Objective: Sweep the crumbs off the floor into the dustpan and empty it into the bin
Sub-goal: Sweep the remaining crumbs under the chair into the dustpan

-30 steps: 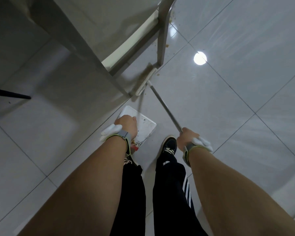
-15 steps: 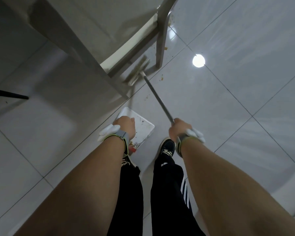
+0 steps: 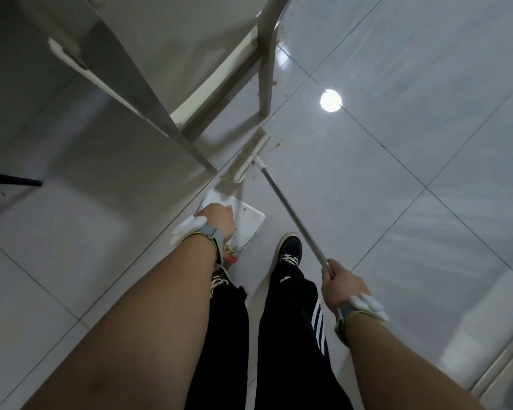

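Head view: the left hand grips the white plastic dustpan, mouth toward 12 o'clock to catch debris. The right hand is closed round the metal-handled broom. Brown crumbs lie at 1 o'clock; the pale chair leg obstructs. No bin visible.

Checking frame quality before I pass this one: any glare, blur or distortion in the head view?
Head view: a round lamp reflection glares off the glossy floor tiles; the broom head is motion-smeared; the dustpan sits partly in the chair's shadow; wide-angle bends the tile lines.
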`<move>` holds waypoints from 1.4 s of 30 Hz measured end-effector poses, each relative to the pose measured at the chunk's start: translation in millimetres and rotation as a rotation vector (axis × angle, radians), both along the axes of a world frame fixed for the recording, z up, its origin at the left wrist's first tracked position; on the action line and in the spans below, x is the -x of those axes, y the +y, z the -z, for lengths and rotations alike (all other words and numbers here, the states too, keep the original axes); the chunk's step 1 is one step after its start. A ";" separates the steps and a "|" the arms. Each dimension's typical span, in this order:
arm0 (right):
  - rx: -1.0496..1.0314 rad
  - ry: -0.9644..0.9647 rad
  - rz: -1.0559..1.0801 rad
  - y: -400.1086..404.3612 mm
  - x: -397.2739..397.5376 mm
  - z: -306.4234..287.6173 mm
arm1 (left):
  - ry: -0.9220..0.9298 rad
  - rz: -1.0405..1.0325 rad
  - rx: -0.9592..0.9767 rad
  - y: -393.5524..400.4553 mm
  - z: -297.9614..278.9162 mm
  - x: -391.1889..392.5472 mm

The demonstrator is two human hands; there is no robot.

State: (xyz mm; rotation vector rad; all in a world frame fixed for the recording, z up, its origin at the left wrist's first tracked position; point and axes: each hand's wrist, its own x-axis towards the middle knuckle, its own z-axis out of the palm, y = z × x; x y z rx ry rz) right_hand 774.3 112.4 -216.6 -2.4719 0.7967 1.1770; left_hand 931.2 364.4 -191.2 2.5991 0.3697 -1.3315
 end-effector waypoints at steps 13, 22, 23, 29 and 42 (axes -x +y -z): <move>0.100 0.079 0.047 -36.0 -37.2 2.1 | -0.077 -0.026 0.042 -0.1 -21.7 12.2; -0.272 -0.082 0.500 -44.9 -74.7 -25.3 | -0.089 -0.061 0.014 -26.4 -23.6 3.2; -0.244 -0.134 0.505 -44.6 -89.8 -29.1 | -0.089 -0.050 0.013 -30.7 -24.6 -0.6; -0.092 -0.004 0.290 -52.4 -152.7 -22.8 | -0.095 -0.002 0.004 -55.4 -25.1 -21.5; 0.023 0.258 0.024 -65.8 -145.2 28.8 | -0.077 0.070 -0.042 -90.0 -10.0 -39.0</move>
